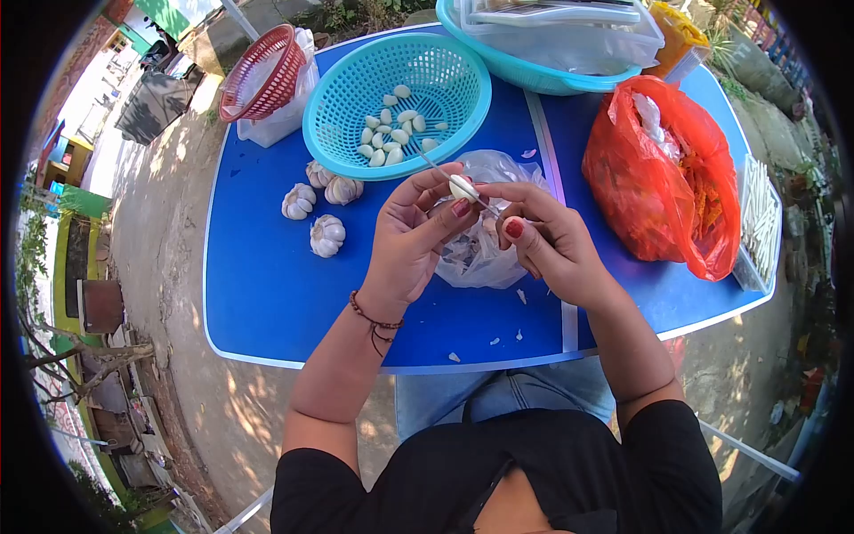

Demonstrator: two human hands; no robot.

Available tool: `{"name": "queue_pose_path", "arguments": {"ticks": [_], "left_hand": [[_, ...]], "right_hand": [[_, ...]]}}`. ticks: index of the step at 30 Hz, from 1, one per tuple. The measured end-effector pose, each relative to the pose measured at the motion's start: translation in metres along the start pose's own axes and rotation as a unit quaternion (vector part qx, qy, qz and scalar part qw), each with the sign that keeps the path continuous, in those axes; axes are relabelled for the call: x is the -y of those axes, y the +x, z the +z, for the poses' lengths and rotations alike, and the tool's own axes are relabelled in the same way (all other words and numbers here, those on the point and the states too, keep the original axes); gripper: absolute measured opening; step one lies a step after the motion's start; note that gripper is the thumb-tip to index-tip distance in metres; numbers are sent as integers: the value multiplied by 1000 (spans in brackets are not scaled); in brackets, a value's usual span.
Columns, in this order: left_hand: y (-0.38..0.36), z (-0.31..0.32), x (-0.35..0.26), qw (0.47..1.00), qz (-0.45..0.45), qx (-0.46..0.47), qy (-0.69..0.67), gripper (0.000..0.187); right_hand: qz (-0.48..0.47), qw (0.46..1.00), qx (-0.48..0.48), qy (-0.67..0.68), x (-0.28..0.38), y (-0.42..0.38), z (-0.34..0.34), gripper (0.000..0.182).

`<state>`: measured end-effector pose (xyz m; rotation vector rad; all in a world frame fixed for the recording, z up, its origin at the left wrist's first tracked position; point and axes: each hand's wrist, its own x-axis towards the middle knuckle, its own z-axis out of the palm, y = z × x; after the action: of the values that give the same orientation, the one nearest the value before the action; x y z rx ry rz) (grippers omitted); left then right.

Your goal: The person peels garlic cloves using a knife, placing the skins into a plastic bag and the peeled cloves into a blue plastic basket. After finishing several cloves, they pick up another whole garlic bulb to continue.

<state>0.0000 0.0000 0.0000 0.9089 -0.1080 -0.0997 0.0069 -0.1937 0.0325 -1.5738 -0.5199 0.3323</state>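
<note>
My left hand (411, 233) pinches a pale garlic clove (462, 188) between thumb and fingers, above the middle of the table. My right hand (562, 252) is closed on a small knife (433, 164), whose thin blade runs against the clove and points up and to the left; its handle is hidden by my fingers. Beneath both hands lies a clear plastic bag (485, 267) with garlic skins in it. Whole garlic bulbs (327, 236) sit to the left of my left hand. Beyond it, a turquoise basket (325, 111) holds several peeled cloves (394, 157).
On the blue table (276, 307), a red plastic bag (623, 214) stands at the right beside a box of white sticks (759, 214). A turquoise basin (569, 84) with plastic containers is at the back. A red basket (289, 67) sits back left. Skin scraps (455, 357) lie near the front edge.
</note>
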Motion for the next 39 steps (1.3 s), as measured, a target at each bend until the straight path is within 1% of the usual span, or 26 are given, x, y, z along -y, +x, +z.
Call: {"name": "queue_pose_path", "arguments": {"ticks": [5,8,14,17,19,21,23,26,29,32,35,37,39], "left_hand": [[1,1,-4,1000,8,-2,13,34],[1,-6,2,999,19,10,26,35],[0,-4,1,998,43,0,51,30],[0,-5,0,998,29,-7,52,30],[1,-5,0,999,12,-10,48,31],[0,-3,0,999,2,-16,36,31],[-2,4,-1,1000,0,-24,16,30],[-1,4,0,999,8,-9,39,32],[-3,5,1,997,29,-15,67,32],[-3,5,0,997,24,-11,68,30],[-3,4,2,997,40,-3,68,30],[-2,2,3,996,45,3,74,31],[-2,2,3,995,45,10,86,30]], "right_hand": [[-10,1000,-2,15,-4,2,2,33],[35,998,5,55,-3,0,0,33],[43,997,-3,64,-4,-1,1,32],[12,1000,-21,19,-7,-1,4,31],[-46,995,-51,-76,-7,0,6,31],[-106,974,-79,-182,-7,1,7,31],[-168,933,-106,-299,-9,2,6,32],[-134,957,-105,-233,-6,-1,7,32],[-101,966,-82,-222,1,-3,8,33],[-137,962,-87,-221,-4,-1,11,31],[-190,947,-93,-240,-13,3,7,32],[-114,981,-55,-149,-6,1,5,33],[-50,996,-29,-67,-1,0,3,33]]}}
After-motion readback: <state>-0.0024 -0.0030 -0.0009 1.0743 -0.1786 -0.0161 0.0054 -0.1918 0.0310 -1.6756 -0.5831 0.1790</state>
